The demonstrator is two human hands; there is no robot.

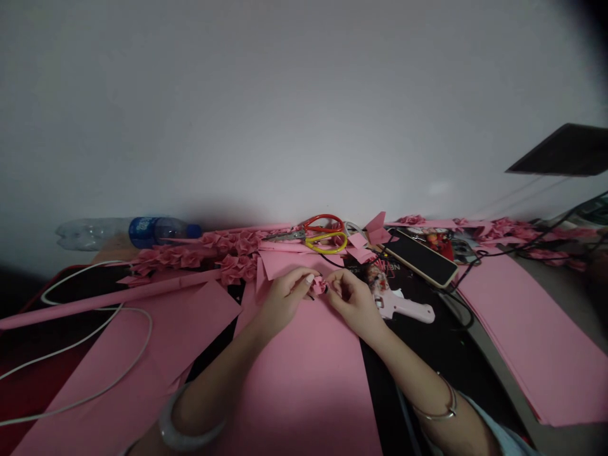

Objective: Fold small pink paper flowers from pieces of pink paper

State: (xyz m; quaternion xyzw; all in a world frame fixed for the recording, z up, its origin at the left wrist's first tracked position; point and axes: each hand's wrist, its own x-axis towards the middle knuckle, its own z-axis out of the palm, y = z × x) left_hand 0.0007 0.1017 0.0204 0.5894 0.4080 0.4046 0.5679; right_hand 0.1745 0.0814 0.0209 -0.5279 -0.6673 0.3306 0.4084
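Observation:
Between my two hands is a small pink paper flower (318, 285), pinched from both sides. My left hand (287, 296) grips its left edge between thumb and fingers. From the right, my right hand (350, 297) closes its fingertips on the same flower. Both hands are just above a large pink paper sheet (308, 380). Beyond them lie scissors (325, 232) with one red and one yellow handle loop. Close to my right hand rests a pale pink glue gun (406, 307), its front part partly hidden.
Several pink paper flowers (232, 253) lie along the wall. A plastic bottle (152, 232) lies on its side at the left, near a white cable (147, 335). Rightward are a phone (422, 256), black cables and a stack of pink paper (536, 342).

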